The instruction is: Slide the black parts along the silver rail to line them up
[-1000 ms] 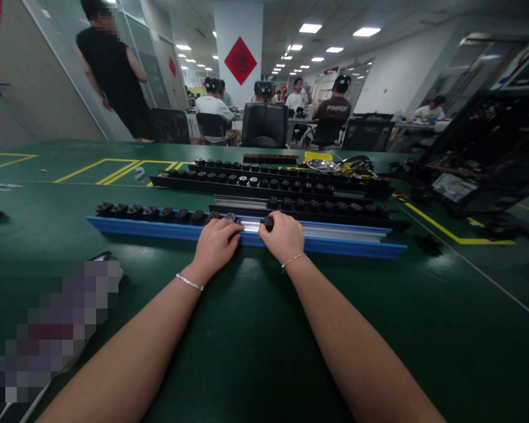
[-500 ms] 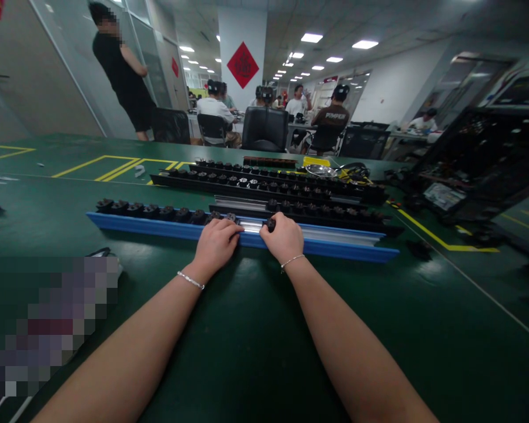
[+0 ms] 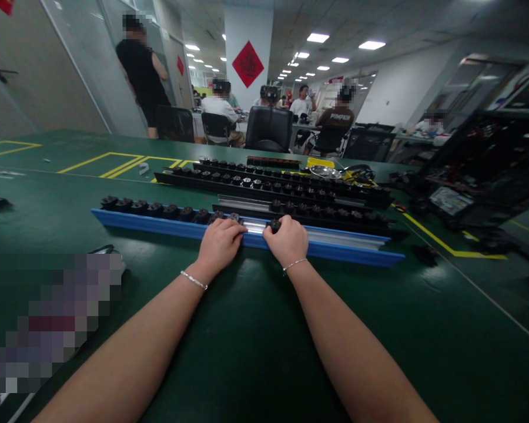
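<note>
A long blue rail (image 3: 348,249) with a silver channel lies across the green table (image 3: 255,329) in front of me. Several black round parts (image 3: 154,209) sit in a row along its left half. My left hand (image 3: 219,242) rests on the rail with curled fingers beside the last parts of that row. My right hand (image 3: 288,240) is closed on a small black part (image 3: 274,224) seated in the silver channel. The two hands are a finger's width apart.
Behind the blue rail lie several black rails (image 3: 264,185) filled with the same parts. A metal bowl (image 3: 322,171) and cables sit farther back. Dark equipment (image 3: 471,170) stands at the right. People sit at far tables; one person (image 3: 141,70) stands at the back left.
My right hand has slid the black part a little left, closing the gap to my left hand. The standing person at the back has moved right.
</note>
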Available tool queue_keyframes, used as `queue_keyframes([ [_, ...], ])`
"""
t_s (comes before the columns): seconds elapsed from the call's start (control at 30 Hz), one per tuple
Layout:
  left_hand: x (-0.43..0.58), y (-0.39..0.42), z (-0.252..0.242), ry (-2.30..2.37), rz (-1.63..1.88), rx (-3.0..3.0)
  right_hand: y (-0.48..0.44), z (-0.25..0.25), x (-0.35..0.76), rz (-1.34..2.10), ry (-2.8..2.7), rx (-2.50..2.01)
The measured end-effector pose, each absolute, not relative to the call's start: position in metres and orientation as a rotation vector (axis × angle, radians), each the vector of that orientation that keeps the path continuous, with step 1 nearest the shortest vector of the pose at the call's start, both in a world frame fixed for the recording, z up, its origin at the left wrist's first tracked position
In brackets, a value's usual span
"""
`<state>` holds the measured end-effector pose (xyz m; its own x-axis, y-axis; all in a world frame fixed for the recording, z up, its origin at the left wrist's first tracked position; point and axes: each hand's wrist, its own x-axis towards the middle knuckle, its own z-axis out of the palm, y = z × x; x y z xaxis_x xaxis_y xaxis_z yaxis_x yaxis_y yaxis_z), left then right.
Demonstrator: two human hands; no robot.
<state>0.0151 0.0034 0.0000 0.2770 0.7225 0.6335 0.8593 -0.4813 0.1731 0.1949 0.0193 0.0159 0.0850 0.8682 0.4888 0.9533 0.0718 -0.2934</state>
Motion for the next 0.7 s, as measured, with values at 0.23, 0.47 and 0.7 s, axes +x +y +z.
queue_keyframes([
  [0.23, 0.0151, 0.003, -0.0005, -1.487, -1.024, -2.348, 0.0179, 0.0129, 0.196, -0.253, -1.79, -1.794],
  [0.47, 0.0161, 0.0015, 0.0004, -1.497, -1.027, -2.342, 0.014, 0.0155, 0.197, -0.226, -1.835, -1.719],
  [0.7, 0.0172, 0.0004, 0.001, -1.521, -1.018, -2.34, 0.0139, 0.0166, 0.1981, -0.236, -1.832, -1.722],
])
